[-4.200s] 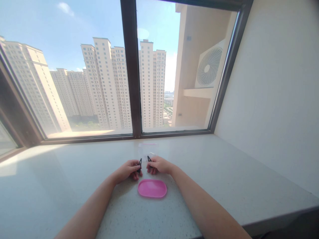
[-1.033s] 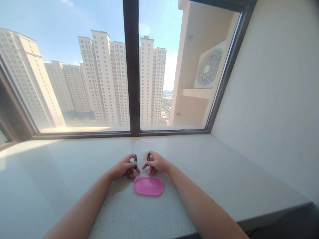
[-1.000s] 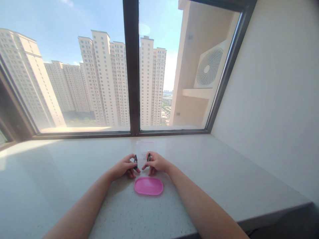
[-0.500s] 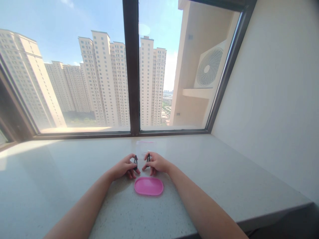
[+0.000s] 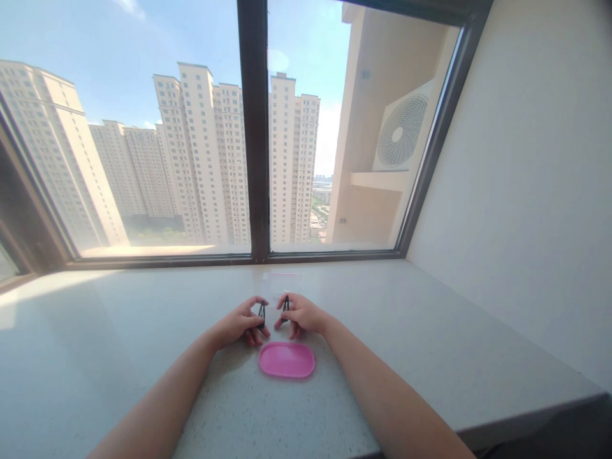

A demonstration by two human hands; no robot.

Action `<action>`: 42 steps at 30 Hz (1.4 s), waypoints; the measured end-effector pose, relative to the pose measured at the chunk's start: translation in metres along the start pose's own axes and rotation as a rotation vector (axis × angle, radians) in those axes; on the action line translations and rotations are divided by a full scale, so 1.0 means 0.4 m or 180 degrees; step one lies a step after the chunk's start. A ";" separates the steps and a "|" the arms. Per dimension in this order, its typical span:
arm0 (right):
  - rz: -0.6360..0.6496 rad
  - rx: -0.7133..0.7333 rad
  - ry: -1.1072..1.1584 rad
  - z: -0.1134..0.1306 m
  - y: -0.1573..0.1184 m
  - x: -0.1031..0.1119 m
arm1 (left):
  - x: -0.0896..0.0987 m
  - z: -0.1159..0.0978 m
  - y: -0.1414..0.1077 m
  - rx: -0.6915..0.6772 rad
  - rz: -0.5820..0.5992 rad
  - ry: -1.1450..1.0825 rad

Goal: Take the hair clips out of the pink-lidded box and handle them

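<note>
Pinching slim black hair clips (image 5: 261,315), left hand (image 5: 239,323) and right hand (image 5: 302,317) rest beyond a pink oval tray (image 5: 286,359).

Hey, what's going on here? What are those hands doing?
A person is holding something small in each hand: the left hand has a black hair clip, and the right hand has another black hair clip. A pink oval tray sits just in front of the hands, and a clear plastic bag lies behind them on the speckled stone counter.
</note>
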State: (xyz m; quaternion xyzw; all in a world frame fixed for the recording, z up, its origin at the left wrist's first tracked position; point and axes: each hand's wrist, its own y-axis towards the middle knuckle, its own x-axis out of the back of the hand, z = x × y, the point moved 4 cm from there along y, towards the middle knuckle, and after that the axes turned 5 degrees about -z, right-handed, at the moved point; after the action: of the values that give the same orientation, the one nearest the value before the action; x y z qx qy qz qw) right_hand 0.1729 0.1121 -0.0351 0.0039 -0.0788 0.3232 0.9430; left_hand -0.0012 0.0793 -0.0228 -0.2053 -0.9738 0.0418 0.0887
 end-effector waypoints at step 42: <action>0.0053 0.0256 -0.0127 0.003 -0.006 0.005 | -0.002 0.000 0.001 -0.0052 -0.0058 0.0050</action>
State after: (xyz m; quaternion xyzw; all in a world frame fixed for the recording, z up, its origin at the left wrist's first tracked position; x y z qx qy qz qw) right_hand 0.1756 0.1115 -0.0333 0.0476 -0.0846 0.3337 0.9377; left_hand -0.0002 0.0791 -0.0228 -0.1974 -0.9752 0.0314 0.0951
